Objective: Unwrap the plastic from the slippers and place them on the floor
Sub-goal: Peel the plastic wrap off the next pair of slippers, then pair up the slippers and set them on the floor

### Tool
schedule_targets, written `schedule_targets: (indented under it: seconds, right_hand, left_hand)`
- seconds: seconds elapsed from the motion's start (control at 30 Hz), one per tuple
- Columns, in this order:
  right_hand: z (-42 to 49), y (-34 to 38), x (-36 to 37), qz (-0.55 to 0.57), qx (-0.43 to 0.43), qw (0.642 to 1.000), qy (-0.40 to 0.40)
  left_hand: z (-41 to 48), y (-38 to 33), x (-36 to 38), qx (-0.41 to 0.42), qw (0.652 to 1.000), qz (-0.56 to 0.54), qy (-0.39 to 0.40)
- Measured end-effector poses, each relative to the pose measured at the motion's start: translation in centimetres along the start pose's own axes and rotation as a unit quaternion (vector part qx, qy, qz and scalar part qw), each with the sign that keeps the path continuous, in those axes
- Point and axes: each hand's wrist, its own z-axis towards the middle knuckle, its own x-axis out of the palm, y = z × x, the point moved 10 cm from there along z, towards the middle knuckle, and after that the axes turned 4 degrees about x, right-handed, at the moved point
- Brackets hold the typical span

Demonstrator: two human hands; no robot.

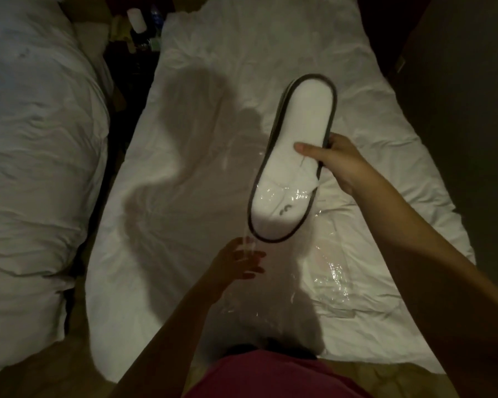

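Head view: her right hand (332,162) pinches the white slippers (292,156) mid-length, thumb on top, above the bed (213,116) centre; the left hand (236,262), fingers loosely spread, tugs clear plastic (328,271) off the toe.

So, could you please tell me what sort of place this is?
Probably a hotel twin room: two beds with plain white bedding, the near bed and a second bed, and white disposable-style slippers, part-wrapped in clear plastic, held in the right hand.

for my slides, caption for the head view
Right hand holds white slippers above bed; left hand pulls plastic wrap off.
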Motion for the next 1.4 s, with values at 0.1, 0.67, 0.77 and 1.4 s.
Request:
schedule_targets:
  seconds: [0.1, 0.67, 0.77, 1.4]
  right_hand:
    - [-0.4, -1.1, 0.6, -0.051, 0.009, 0.999, -0.010]
    - [-2.7, 6.1, -3.8, 0.069, -0.151, 0.971, -0.173]
    - [-2.0, 2.3, -3.4, 0.003, -0.100, 0.980, -0.174]
    - [-4.4, -21.9, -5.7, -0.088, 0.186, 0.971, -0.118]
  left_hand:
    - [0.3, -1.5, 1.1, 0.017, 0.998, -0.015, 0.050]
    - [1.3, 3.3, -5.4, -0.075, 0.978, 0.099, -0.169]
    - [1.2, 5.0, -6.2, -0.119, 0.971, 0.048, -0.204]
    - [7.3, 7.0, -4.2, -0.122, 0.977, -0.005, -0.174]
